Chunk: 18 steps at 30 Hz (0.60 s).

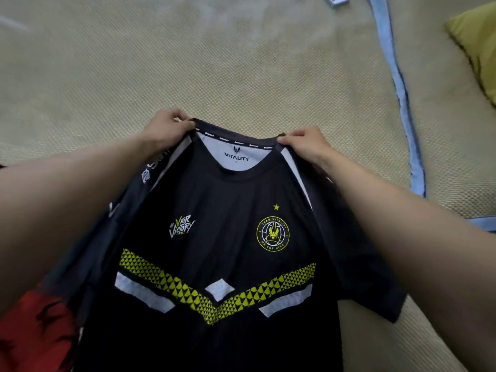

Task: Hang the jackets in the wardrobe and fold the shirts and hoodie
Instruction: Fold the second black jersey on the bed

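Shirt: black jersey (230, 237) with a yellow triangle-patterned chevron, white patches, a round yellow crest and a "VITALITY" neck label.
Position: held up front-facing between both arms, above the woven mat (214, 63).
Left hand (171, 124): pinches the collar's left shoulder edge.
Right hand (303, 143): pinches the right shoulder edge; the hands are apart.
Fabric: smooth, thin, sleeves drooping.
Mat: beige, coarse weave, blue trim (394, 76).
Nearby: red garment (35, 331) lower left; yellow-green pillow (477, 41).

both hands (171, 124) pinch shirt (230, 237) collar
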Each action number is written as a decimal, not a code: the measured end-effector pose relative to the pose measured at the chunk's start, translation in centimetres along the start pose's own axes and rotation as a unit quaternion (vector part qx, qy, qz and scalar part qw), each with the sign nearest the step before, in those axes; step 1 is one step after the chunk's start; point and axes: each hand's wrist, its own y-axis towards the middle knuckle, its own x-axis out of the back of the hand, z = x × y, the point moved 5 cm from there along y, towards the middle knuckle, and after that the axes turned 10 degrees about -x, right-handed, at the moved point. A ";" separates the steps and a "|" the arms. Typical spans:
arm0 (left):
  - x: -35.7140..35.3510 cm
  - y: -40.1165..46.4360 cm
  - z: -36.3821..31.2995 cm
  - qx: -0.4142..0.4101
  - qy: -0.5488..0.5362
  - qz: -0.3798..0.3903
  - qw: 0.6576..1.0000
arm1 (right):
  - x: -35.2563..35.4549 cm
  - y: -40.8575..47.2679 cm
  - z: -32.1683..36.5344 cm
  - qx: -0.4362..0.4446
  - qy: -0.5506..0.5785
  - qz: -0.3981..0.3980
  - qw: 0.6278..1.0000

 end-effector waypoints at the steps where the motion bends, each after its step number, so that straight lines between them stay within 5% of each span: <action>1: 0.2 0.1 0.3 -0.001 -0.015 -0.016 1.000 | -0.3 0.1 0.6 0.013 0.009 -0.014 1.000; 9: 4.9 -2.8 4.3 0.036 0.041 0.073 0.996 | -2.4 1.2 0.3 0.011 0.006 -0.052 0.999; 13: 8.4 -6.8 7.5 0.117 0.052 0.212 0.969 | -3.8 -3.2 3.7 0.167 -0.141 -0.137 0.966; 16: 9.6 -9.6 9.3 0.137 0.074 0.298 0.942 | -9.0 -7.8 7.6 0.287 -0.169 -0.030 0.942; 18: 10.0 -10.5 9.2 0.119 0.039 0.278 0.952 | -13.0 -10.6 9.9 0.334 -0.186 0.040 0.923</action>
